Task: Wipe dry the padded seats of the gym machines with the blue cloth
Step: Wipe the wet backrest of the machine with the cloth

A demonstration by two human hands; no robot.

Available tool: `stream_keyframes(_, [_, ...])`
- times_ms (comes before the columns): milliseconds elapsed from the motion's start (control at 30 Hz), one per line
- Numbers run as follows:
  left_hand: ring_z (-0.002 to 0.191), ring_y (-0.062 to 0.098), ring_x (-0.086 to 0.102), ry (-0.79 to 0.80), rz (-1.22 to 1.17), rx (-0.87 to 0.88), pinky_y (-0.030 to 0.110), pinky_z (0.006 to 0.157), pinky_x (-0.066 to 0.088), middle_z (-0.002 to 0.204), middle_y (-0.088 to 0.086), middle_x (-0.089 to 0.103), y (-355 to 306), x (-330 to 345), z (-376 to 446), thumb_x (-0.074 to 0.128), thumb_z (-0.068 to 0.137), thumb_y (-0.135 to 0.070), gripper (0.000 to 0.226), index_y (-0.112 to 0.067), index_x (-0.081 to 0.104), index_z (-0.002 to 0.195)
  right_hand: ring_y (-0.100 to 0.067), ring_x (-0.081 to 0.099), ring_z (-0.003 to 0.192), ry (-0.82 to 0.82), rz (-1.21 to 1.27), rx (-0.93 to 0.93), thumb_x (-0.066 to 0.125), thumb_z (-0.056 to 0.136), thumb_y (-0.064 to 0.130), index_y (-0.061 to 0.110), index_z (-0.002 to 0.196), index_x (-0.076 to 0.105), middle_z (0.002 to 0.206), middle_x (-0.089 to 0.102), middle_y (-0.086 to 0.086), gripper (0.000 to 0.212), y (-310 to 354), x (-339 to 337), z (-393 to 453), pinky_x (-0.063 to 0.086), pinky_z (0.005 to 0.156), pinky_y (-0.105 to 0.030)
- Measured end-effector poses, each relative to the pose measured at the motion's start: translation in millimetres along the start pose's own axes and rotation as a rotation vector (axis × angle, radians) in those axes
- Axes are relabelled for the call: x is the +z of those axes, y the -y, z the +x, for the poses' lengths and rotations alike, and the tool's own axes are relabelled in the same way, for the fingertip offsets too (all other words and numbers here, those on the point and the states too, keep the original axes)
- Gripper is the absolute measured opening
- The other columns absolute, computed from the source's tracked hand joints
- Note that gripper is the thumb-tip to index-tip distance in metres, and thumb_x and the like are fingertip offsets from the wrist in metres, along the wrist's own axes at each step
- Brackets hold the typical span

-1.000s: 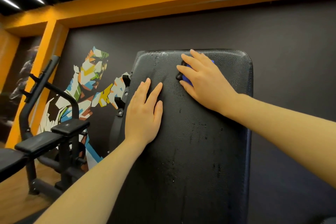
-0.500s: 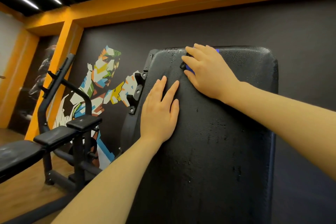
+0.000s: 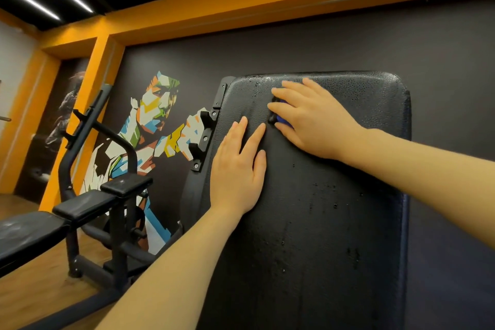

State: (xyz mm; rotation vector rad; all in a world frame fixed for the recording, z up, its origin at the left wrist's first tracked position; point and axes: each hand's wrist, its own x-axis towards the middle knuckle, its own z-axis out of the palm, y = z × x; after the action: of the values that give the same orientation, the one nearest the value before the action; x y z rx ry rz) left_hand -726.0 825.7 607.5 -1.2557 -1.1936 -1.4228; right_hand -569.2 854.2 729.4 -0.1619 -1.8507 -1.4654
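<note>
An upright black padded backrest [image 3: 334,222] fills the middle and right of the view, with water drops scattered over it. My right hand [image 3: 313,120] lies near the pad's top edge, fingers stretched out, pressing the blue cloth [image 3: 284,121] against the pad. Only a small patch of the cloth shows under the fingers. My left hand [image 3: 237,169] rests flat on the pad's left side, just below and left of the right hand, holding nothing.
A black weight bench [image 3: 88,203] with its padded seat and metal frame stands on the wooden floor [image 3: 32,289] at the left. Behind it is a dark wall with a colourful mural [image 3: 158,115] and orange beams. The backrest's bracket [image 3: 203,139] sticks out at its left edge.
The view has shifted, so the pad sits further right in frame. My right hand with the cloth slid slightly down from the pad's top edge. My left hand stayed flat on the pad.
</note>
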Motion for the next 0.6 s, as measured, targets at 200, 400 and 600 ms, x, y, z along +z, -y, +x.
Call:
stream_keyframes(200, [0.147, 0.021, 0.025, 0.003, -0.024, -0.002, 0.04, 0.115, 0.03, 0.157, 0.005, 0.033, 0.3, -0.5, -0.8, 0.029, 0.097, -0.038, 0.053, -0.024, 0.043, 0.147, -0.042, 0.04, 0.135, 0.039, 0.013, 0.124, 0.055, 0.094, 0.027, 0.003, 0.132, 0.057, 0.146, 0.044, -0.023, 0.045, -20.8, 4.0, 29.0, 0.032, 0.109, -0.056])
stream_keyframes(400, [0.146, 0.023, 0.026, 0.004, -0.019, -0.006, 0.041, 0.116, 0.028, 0.156, 0.007, 0.033, 0.3, -0.3, -0.7, 0.029, 0.097, -0.038, 0.054, -0.023, 0.044, 0.146, -0.043, 0.045, 0.13, 0.032, 0.041, 0.151, 0.056, 0.094, 0.022, -0.003, 0.132, 0.055, 0.14, 0.05, -0.024, 0.046, -10.7, 6.6, 25.1, 0.032, 0.109, -0.054])
stream_keyframes(600, [0.148, 0.022, 0.022, 0.027, 0.007, -0.021, 0.038, 0.116, 0.025, 0.158, 0.005, 0.029, 2.9, -2.3, -10.6, 0.028, 0.097, -0.041, 0.055, -0.024, 0.04, 0.148, -0.043, 0.053, 0.123, 0.017, 0.074, 0.03, 0.065, 0.087, 0.019, -0.003, 0.121, 0.063, 0.132, 0.057, -0.023, 0.041, 7.9, 6.6, -1.0, 0.04, 0.104, -0.055])
